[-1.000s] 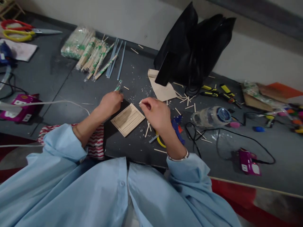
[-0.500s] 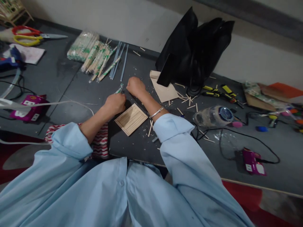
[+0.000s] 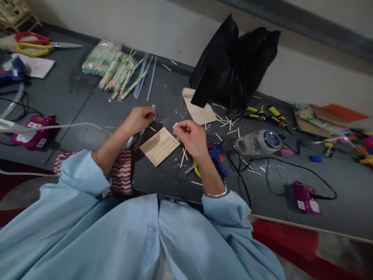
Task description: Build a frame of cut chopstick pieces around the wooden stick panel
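Note:
A small square panel of glued wooden sticks (image 3: 159, 146) lies on the dark table (image 3: 87, 101) in front of me. My left hand (image 3: 139, 119) hovers just left of it, fingers pinched on a thin clear-wrapped stick whose tip shows at the fingertips. My right hand (image 3: 190, 137) is closed just right of the panel, pinching a short wooden stick piece. Loose stick offcuts (image 3: 183, 155) lie under and around that hand. A blue glue gun (image 3: 216, 157) rests behind my right wrist.
Packs of wrapped chopsticks (image 3: 116, 70) lie at the back left, scissors (image 3: 32, 43) beyond them. A black bag (image 3: 233, 66) stands at the back, a plastic bottle (image 3: 258, 142), pliers (image 3: 266, 114), cables and two purple power strips (image 3: 307, 198) lie around. A striped cloth (image 3: 121, 175) hangs at the near edge.
My right hand reached forward past the panel half a second ago and has come back to its right side holding a stick piece. My left hand lifted slightly with its wrapped stick.

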Demonstrator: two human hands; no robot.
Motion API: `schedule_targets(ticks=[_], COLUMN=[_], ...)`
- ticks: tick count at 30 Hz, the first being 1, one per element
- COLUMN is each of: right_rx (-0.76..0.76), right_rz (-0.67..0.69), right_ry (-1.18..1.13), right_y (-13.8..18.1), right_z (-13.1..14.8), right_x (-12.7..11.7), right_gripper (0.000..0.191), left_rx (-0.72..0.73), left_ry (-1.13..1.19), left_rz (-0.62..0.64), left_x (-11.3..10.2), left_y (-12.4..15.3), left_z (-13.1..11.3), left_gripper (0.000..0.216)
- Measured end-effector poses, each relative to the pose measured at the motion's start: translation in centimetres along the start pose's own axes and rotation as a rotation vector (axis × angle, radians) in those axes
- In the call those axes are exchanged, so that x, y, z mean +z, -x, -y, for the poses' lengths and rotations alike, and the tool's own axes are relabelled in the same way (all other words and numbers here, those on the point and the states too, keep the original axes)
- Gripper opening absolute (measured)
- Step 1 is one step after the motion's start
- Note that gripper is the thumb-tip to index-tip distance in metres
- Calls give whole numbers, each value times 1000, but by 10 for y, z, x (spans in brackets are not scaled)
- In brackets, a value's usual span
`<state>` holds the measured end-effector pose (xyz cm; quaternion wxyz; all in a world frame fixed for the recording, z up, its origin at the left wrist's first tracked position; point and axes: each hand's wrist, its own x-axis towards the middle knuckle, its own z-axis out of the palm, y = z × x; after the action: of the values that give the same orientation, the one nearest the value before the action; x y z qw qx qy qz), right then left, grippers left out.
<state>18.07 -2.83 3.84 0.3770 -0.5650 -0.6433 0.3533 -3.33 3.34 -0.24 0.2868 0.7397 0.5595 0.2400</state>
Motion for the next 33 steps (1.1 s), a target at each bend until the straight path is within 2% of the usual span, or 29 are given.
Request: schedule_targets(ticks=[2,5,7,10,15,18,21,23,26,28,30,33], right_rx=[26,55,78,80,62,64,73,92,118,112,91,60], right_rz=[-43,-94,-102,-97,-99,-79,-68,-66,-34,-16,-30,-79], right_ry=[-90,-206,-286,-357,-368,-373,-440,-496,-539,-548,-548,-531], right_y=[11,14,12,10,10,11,12,13,14,15,14,12], right_z=[-13,-28,-34,-38,-43,-44,-41,-36,-26,-19,-14,-15], right_x=[2,11,16,20,24,28,29,26,17,11,8,9], right_gripper=[15,15,24,38,31,28,30,31,31,31,31,30], left_rx=[97,220,257,267,234,191,66,-41,-140,-189,-261,-342], left_ry=[-82,-263,-368,-465,-546,-485,-196,212,909,1224,1392,1469], left_rz=[44,197,286,320,357,344,214,136,183,236,289,339], left_x=[-2,-4,-5,-3,1,-2,-11,-17,-16,-7,5,22], left_y=[1,3,6,10,14,11,7,8,16,22,28,32], left_z=[1,2,0,-4,-9,-4,-1,-5,-23,-37,-48,-53], left_gripper=[23,26,29,30,29,24,12,5,9,15,18,18])
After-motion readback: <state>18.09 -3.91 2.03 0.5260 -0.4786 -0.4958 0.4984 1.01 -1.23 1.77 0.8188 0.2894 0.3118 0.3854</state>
